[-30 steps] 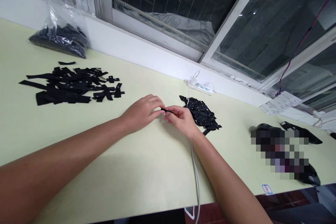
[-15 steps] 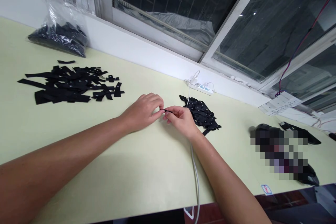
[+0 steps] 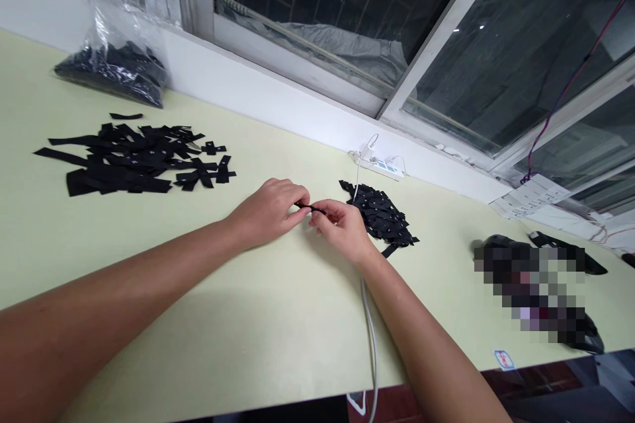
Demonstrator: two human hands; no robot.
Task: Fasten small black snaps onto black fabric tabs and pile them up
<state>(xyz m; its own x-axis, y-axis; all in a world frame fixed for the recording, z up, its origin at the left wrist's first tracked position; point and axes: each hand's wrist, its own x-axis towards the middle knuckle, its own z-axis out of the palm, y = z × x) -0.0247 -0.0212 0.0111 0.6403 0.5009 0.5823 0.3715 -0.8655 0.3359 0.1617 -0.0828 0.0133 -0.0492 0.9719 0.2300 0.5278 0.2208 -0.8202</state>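
Over the middle of the pale green table point(image 3: 278, 330), my left hand point(image 3: 270, 213) and my right hand point(image 3: 342, 225) meet fingertip to fingertip. Both pinch one small black fabric strip point(image 3: 317, 209), mostly covered by the fingers. Just beyond my right hand lies a dense pile of black strips point(image 3: 384, 211) with small light marks. A looser, wider heap of black strips point(image 3: 133, 162) spreads to the left of my left hand, with one strip point(image 3: 126, 116) lying apart behind it.
A clear plastic bag point(image 3: 116, 69) of black pieces stands at the back left. The power strip point(image 3: 381, 165) sits against the wall, and a white cable point(image 3: 370, 330) runs under my right forearm to the front edge. Blurred dark items point(image 3: 536, 291) lie at the right.
More of the black strip shows between my fingertips now. Both hands stay in nearly the same place, and the piles are unchanged.
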